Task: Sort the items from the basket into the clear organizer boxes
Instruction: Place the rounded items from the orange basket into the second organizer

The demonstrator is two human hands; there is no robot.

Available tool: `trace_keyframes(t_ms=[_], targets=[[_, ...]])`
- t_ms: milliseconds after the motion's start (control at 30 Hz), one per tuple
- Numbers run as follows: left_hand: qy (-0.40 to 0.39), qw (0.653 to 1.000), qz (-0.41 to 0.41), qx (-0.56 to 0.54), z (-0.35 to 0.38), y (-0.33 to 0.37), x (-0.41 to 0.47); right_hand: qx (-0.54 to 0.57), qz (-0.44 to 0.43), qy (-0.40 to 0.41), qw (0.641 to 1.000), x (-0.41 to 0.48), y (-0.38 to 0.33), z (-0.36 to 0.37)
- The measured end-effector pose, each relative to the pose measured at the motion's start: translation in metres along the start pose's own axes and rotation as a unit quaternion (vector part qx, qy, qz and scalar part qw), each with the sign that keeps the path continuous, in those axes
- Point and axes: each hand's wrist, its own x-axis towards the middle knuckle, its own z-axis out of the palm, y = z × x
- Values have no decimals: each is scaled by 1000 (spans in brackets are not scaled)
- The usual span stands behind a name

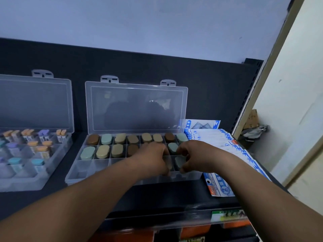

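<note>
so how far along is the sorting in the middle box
Done: the middle box has its back row full and the second row filled where visible; the left box holds capped vials. In hand: the right hand pinches a grey-green piece in the third row, the left hand beside it, its hold blurred. Left: the near-left compartments stand empty; the basket is out of view.

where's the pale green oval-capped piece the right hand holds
Head view, right of centre: the pale green oval-capped piece is in the third row, right end, of the clear organizer box, pinched by the right hand, beside the left hand.
</note>
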Motion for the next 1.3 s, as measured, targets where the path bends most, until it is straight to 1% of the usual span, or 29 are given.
trace_keyframes(t_ms=[100,167,300,433,500,600,667,800,900,1033,1200,1300], targets=[[8,1000,1,-21,2,-2,-1,-7,-15,-3,1000,-1,0,-3],[22,999,3,-45,2,-6,-4,-16,-24,11,1000,-1,-3,-6],[89,995,13,-39,-4,-13,-20,-19,-48,54,997,-2,-21,-11],[143,989,27,36,-29,-23,-40,-45,-75,98,991,-2,-51,-13],[157,984,12,79,-42,-33,-51,-66,-84,102,989,-3,-69,-15],[193,969,-17,152,-64,-64,-79,-90,-105,103,985,-1,-105,-16],[213,960,-24,179,-80,-87,-101,-104,-114,102,983,1,-132,-15],[240,941,-79,226,-110,-146,-162,-106,-147,99,979,3,-208,-4],[257,934,-121,219,-128,-192,-214,-106,-188,108,970,4,-270,11],[260,924,-169,225,-157,-255,-295,-91,-240,105,961,4,-367,39],[265,907,-238,225,-197,-331,-390,-86,-285,99,949,1,-478,72],[266,900,-262,225,-217,-370,-430,-75,-299,93,947,2,-533,83]])
